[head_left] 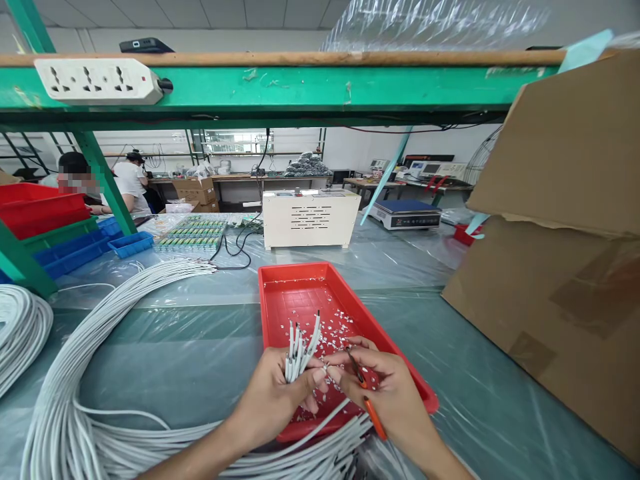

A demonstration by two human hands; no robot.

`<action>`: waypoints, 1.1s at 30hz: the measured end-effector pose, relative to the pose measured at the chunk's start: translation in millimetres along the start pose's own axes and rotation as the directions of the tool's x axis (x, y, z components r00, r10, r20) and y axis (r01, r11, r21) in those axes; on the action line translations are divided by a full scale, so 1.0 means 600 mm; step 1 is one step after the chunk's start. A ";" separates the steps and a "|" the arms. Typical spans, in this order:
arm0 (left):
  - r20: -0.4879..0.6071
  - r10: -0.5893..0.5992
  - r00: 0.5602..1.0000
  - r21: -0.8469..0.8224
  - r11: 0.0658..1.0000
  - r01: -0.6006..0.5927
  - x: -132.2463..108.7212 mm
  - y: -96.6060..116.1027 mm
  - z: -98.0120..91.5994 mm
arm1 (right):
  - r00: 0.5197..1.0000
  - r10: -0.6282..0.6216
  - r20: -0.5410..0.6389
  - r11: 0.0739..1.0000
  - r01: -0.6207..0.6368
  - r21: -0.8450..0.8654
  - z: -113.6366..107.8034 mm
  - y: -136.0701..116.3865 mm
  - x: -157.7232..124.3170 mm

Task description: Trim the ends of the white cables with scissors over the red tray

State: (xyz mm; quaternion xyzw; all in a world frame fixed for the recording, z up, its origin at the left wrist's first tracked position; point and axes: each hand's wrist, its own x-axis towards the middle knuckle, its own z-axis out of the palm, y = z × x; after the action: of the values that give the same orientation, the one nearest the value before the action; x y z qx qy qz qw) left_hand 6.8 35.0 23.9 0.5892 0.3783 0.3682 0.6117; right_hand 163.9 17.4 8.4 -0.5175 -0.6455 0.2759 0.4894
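**Both hands busy over the red tray**

The left hand has its grip clamped round a bundle of thin white cable ends, held upright above the shallow red plastic tray. The right hand is just beside it, its grip closed on a slim orange-handled tool and its fingertips touching the bundle. Small white scraps litter the tray. The tray sits on the plastic-sheeted desk, with long loops of white cable to its left and a big brown cardboard box to its right.

Factory workshop: workbenches, cable bundles.
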 end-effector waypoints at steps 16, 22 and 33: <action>0.044 0.018 0.999 0.039 0.999 -0.020 0.002 -0.008 0.004 | 0.979 -0.153 -0.132 0.976 0.129 -0.175 0.018 -0.002 -0.012; 0.018 -0.002 1.000 0.056 0.998 0.001 0.004 -0.012 0.001 | 0.979 -0.133 -0.152 0.976 0.103 -0.191 0.020 -0.003 -0.016; -0.042 -0.006 0.999 0.067 0.998 0.009 0.005 -0.014 0.003 | 0.962 -0.194 -0.193 0.964 0.151 -0.217 0.025 -0.002 -0.016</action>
State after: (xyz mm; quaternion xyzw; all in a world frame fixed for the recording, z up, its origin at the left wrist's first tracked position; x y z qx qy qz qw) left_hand 9.8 36.5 15.2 0.6001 0.4052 0.3653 0.5850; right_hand 149.4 10.1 0.5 -0.5322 -0.6566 0.1088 0.5232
